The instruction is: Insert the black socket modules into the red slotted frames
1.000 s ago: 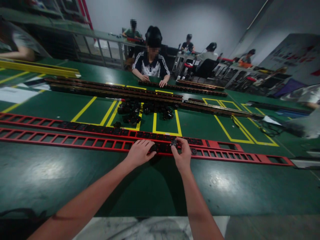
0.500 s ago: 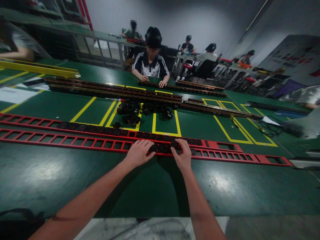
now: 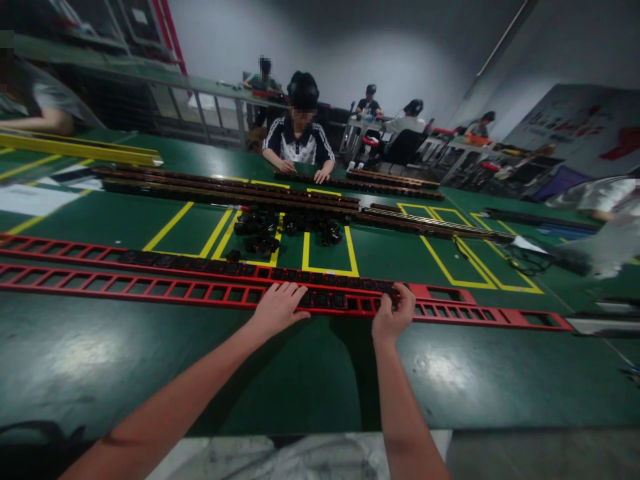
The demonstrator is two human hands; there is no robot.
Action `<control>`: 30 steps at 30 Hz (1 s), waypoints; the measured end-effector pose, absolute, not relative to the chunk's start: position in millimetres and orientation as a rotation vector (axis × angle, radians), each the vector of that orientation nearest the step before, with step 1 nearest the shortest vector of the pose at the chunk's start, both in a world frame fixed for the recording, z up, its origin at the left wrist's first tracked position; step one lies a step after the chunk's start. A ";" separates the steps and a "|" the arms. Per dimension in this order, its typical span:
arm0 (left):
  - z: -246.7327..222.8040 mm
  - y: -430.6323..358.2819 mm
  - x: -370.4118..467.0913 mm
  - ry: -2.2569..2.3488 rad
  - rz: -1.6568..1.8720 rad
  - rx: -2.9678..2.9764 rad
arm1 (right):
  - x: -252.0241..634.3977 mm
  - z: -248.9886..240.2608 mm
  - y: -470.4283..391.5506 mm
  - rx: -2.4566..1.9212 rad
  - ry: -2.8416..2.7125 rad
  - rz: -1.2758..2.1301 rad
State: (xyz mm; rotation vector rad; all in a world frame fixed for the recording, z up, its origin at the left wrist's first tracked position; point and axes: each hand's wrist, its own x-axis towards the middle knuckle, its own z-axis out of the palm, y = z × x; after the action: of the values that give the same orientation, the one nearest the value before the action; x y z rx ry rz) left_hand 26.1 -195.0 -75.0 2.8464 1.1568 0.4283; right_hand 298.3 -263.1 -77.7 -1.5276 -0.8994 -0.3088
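A long red slotted frame [image 3: 210, 293] lies across the near part of the table. My left hand [image 3: 277, 308] grips it near the middle, fingers over its far side and thumb along the near edge. Just right of that thumb, several black socket modules [image 3: 323, 299] sit in its openings. Farther right, my right hand [image 3: 395, 319] is closed, thumb and fingers pinching a black socket module [image 3: 389, 295] at the frame; the fingers partly hide it. Right behind lies a second red frame [image 3: 105, 253], its middle filled with black modules.
Loose black parts [image 3: 260, 230] are heaped beyond the frames. Long dark rails [image 3: 225, 187] cross the green table [image 3: 150, 360], which has yellow taped outlines. A co-worker [image 3: 300, 137] sits opposite, hands on another rail. Papers [image 3: 35, 200] lie at left.
My right hand has moved right along the near frame, from beside the modules to one farther over, uncovering a module set in the frame. My left hand stays in place on the frame.
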 end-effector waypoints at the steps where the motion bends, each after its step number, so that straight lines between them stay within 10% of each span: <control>1: -75.3 -194.6 25.9 1.149 0.432 2.849 | 299.5 -78.6 -263.5 -1.520 -0.880 -0.307; 30: -72.4 -152.4 -99.1 1.154 0.425 2.875 | 253.9 -75.8 -260.8 -1.519 -1.276 0.038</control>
State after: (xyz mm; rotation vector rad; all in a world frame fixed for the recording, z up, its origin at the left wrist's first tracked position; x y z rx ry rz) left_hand -99.1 -152.4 -72.4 2.8754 1.1542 0.4250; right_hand 253.9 -260.8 -75.8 -1.5187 -1.2764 0.0379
